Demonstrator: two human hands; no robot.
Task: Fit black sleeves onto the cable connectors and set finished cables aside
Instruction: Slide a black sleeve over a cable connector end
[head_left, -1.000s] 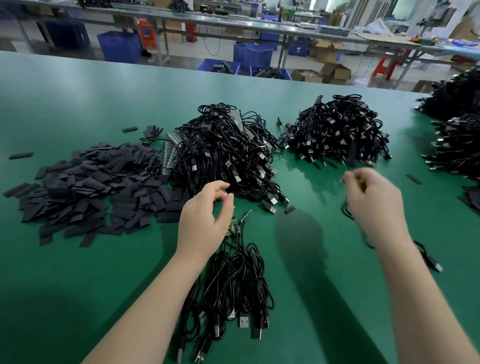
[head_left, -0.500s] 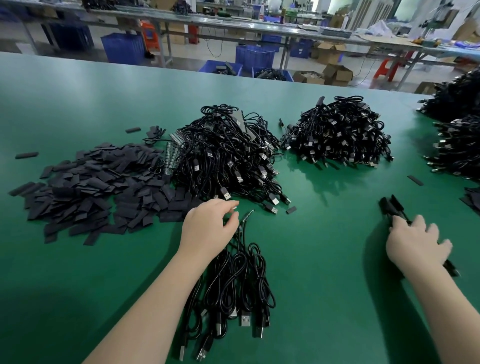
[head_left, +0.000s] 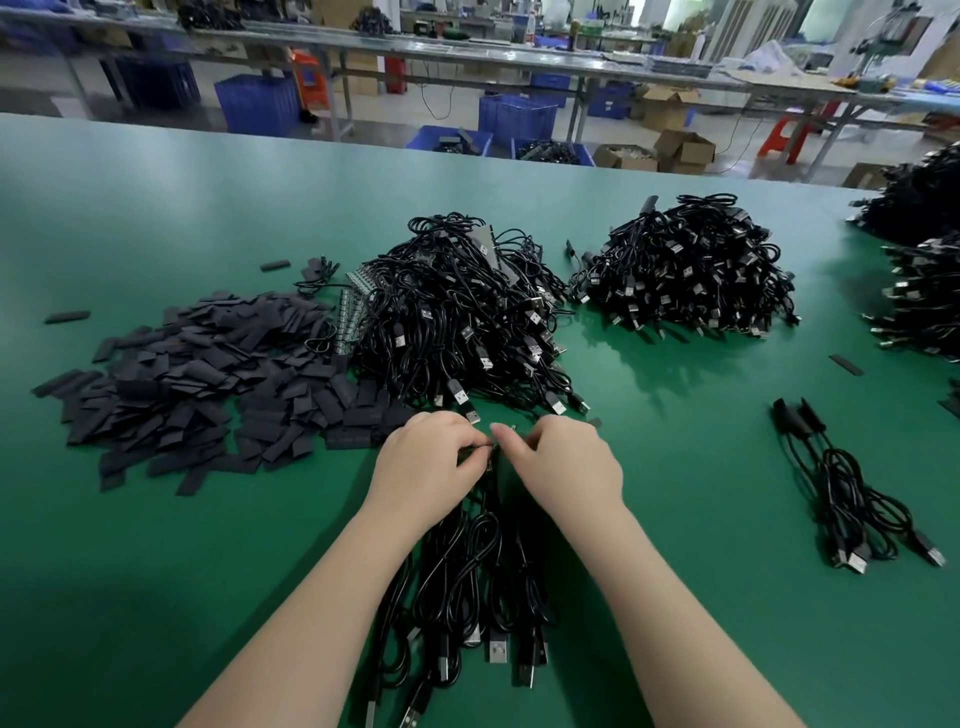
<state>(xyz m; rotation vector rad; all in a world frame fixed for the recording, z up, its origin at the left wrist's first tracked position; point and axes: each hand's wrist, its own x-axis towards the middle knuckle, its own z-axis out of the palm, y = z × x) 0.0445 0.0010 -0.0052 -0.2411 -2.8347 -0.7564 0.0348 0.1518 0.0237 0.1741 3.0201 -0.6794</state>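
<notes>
Both hands meet over the far end of a small bundle of black cables (head_left: 483, 571) that lies on the green table (head_left: 156, 597), its USB plugs pointing toward the person. The left hand (head_left: 426, 467) has its fingers curled down and pinches a small part at the cable tips, and the right hand (head_left: 566, 467) curls in from the other side, its fingertips (head_left: 501, 431) touching the same spot; what exactly sits between the fingers is too small and hidden to tell, so I cannot tell whether it is a sleeve or a bare connector. Just beyond the grip and to its left lies the spread heap of flat black sleeves (head_left: 208, 384), its nearest pieces just beside the left hand. Directly beyond the grip rises a large tangled pile of cables (head_left: 457, 317), with loose USB plugs reaching nearly to the knuckles. Farther off, beyond and to the right, sits a second cable pile (head_left: 691, 270), well apart from the hands. To the right of the grip, well apart, 2 sleeved cables (head_left: 841, 483) lie side by side on the table with their sleeved ends pointing away. At the far right edge more black cable heaps (head_left: 924, 270) are partly cut off.
</notes>
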